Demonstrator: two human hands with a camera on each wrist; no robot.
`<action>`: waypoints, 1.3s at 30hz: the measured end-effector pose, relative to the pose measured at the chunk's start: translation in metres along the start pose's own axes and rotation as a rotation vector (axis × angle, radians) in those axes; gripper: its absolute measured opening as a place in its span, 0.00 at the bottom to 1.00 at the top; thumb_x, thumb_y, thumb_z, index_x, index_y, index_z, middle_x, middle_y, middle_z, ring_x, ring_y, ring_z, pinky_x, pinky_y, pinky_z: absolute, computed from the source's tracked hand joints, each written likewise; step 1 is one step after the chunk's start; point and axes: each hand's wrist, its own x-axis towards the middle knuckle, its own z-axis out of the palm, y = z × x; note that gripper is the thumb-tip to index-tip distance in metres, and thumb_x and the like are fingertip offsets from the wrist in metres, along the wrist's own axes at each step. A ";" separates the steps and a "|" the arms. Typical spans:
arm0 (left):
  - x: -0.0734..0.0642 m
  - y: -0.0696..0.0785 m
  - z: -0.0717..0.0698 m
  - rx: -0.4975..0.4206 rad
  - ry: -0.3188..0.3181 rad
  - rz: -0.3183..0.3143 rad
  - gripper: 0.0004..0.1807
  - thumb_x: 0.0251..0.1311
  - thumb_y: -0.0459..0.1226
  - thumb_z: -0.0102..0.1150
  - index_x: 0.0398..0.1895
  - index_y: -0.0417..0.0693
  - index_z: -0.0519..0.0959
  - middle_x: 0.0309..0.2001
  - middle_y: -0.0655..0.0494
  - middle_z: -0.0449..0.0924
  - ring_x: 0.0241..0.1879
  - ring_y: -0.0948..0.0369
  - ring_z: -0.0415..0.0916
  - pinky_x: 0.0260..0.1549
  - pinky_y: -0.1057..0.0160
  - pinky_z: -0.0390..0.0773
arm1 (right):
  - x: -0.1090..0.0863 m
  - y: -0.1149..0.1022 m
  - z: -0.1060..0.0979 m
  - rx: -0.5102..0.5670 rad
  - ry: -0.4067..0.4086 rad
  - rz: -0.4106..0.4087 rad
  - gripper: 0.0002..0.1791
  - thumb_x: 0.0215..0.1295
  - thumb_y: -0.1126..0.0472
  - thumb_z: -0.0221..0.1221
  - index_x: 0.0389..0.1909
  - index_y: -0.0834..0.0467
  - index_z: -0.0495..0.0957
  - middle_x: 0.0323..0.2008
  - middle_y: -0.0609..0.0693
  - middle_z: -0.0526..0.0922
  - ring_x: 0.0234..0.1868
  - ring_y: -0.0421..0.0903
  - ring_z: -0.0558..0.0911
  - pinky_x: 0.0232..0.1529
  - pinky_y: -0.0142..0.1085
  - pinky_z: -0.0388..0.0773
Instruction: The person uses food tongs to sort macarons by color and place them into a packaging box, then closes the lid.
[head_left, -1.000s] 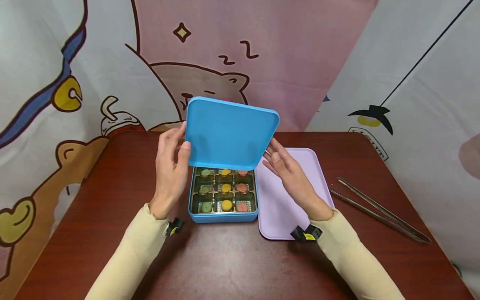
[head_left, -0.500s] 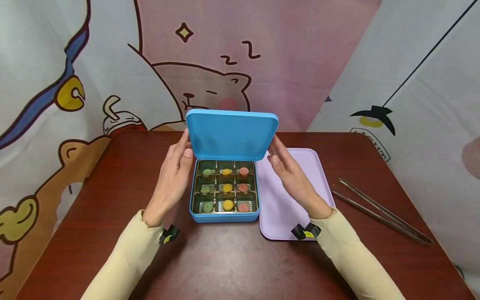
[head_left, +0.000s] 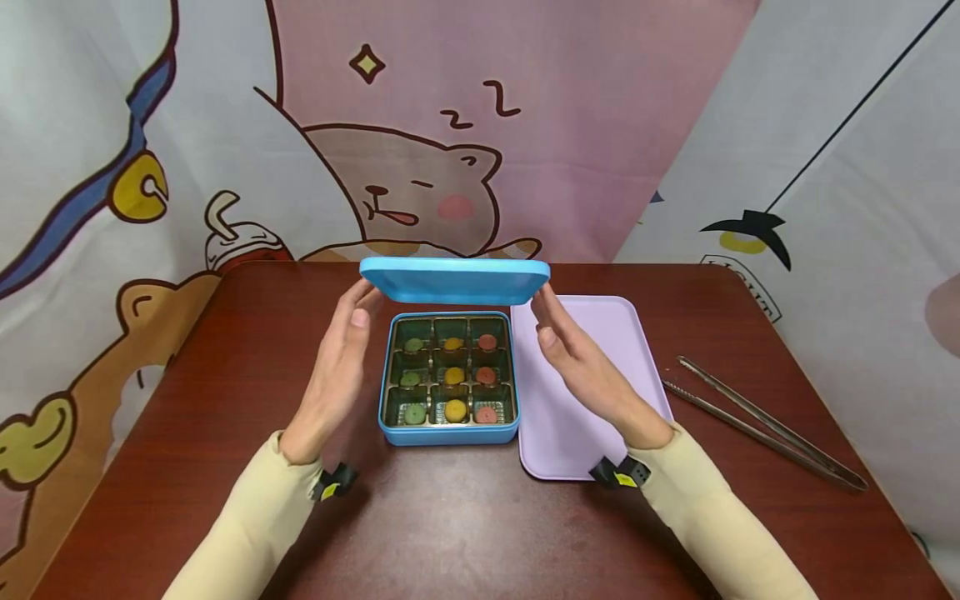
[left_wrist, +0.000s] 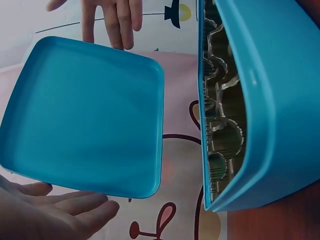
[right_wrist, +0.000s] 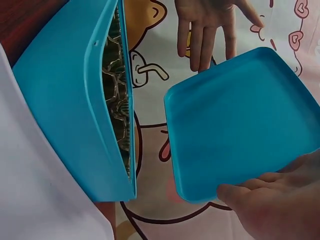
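Note:
A blue lid is held up behind an open blue box, tilted so that its inside faces me. My left hand presses the lid's left edge with straight fingers; my right hand presses the right edge the same way. Both thumbs stand apart from the lid. Inside the box a gold divided insert holds small round sweets: green ones on the left, yellow ones in the middle, pink ones on the right. Each wrist view shows the lid hanging between the two hands.
A lilac tray lies right against the box's right side, partly under my right forearm. Farther right, long metal tongs rest on the brown table. A cartoon-printed cloth hangs behind the table.
The lid has come down from above the box's back edge and tipped flatter, uncovering the whole insert. Both hands stay at its sides, the left one shifting slightly left.

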 end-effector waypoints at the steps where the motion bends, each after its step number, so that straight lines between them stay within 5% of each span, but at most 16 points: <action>1: -0.001 -0.001 0.000 -0.014 -0.003 0.003 0.31 0.81 0.57 0.35 0.81 0.60 0.59 0.75 0.52 0.65 0.76 0.55 0.60 0.73 0.41 0.54 | -0.002 0.000 0.000 0.000 -0.008 0.007 0.46 0.79 0.33 0.44 0.85 0.48 0.35 0.83 0.48 0.42 0.82 0.50 0.48 0.78 0.51 0.51; 15: -0.012 -0.011 -0.002 -0.101 -0.057 -0.012 0.36 0.77 0.62 0.42 0.74 0.46 0.63 0.74 0.52 0.65 0.75 0.55 0.60 0.73 0.45 0.53 | -0.013 0.008 -0.005 0.019 -0.083 0.047 0.48 0.77 0.29 0.41 0.85 0.50 0.37 0.83 0.59 0.45 0.81 0.64 0.48 0.77 0.62 0.46; 21: -0.016 -0.014 -0.003 -0.098 -0.108 -0.067 0.41 0.71 0.65 0.51 0.74 0.47 0.61 0.78 0.55 0.61 0.71 0.54 0.67 0.67 0.45 0.64 | -0.013 0.012 -0.006 -0.016 -0.084 0.080 0.55 0.72 0.25 0.46 0.85 0.53 0.38 0.82 0.62 0.46 0.81 0.63 0.50 0.76 0.61 0.50; 25: -0.019 -0.018 -0.006 -0.054 -0.133 -0.105 0.39 0.70 0.62 0.56 0.73 0.48 0.62 0.79 0.58 0.61 0.69 0.54 0.70 0.60 0.57 0.71 | -0.012 0.013 -0.004 0.013 -0.103 0.086 0.57 0.71 0.26 0.50 0.84 0.58 0.39 0.82 0.62 0.46 0.81 0.60 0.52 0.76 0.58 0.52; 34: -0.024 -0.029 -0.012 0.038 -0.159 -0.157 0.35 0.66 0.49 0.68 0.68 0.46 0.64 0.77 0.58 0.64 0.74 0.59 0.65 0.68 0.49 0.65 | -0.015 0.017 0.000 -0.124 -0.126 0.138 0.58 0.69 0.31 0.59 0.84 0.58 0.42 0.83 0.58 0.45 0.81 0.59 0.52 0.75 0.55 0.55; 39: -0.027 -0.035 -0.017 0.126 -0.237 -0.182 0.47 0.64 0.50 0.70 0.81 0.52 0.56 0.80 0.56 0.59 0.79 0.54 0.55 0.70 0.38 0.60 | -0.016 0.017 0.002 -0.204 -0.150 0.166 0.56 0.69 0.41 0.66 0.84 0.58 0.43 0.84 0.53 0.43 0.80 0.57 0.56 0.74 0.52 0.59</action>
